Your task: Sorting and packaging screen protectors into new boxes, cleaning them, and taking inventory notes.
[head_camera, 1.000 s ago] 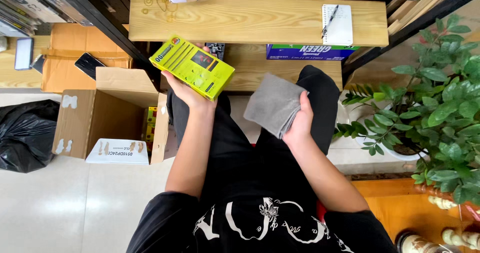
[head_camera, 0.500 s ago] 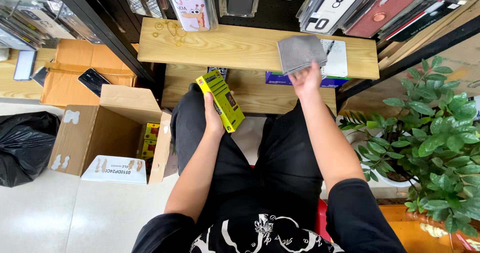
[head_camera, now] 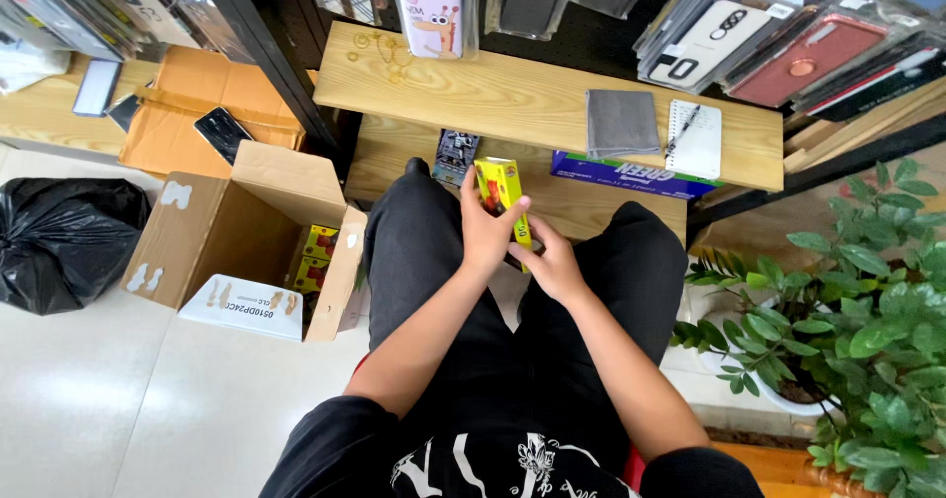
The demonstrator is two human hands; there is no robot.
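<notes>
item: small yellow box (head_camera: 503,198), flat retail carton with a red panel, held upright above the lap, just in front of the lower wooden shelf (head_camera: 591,207). it is judged light, stiff-walled yet crushable at the corners, with a smooth printed skin that may slip; it is best taken by the narrow long edges. left hand (head_camera: 485,234): fingers clamped on the box's left side. right hand (head_camera: 554,266): fingers closed on its lower right edge. containers: open cardboard box (head_camera: 246,247) on the floor at the left, more yellow cartons (head_camera: 317,259) seen inside; black rubbish bag (head_camera: 64,242) beyond it, contents hidden. on the upper shelf (head_camera: 473,89): folded grey cloth (head_camera: 622,123) beside a notepad (head_camera: 695,137) with pen.
</notes>
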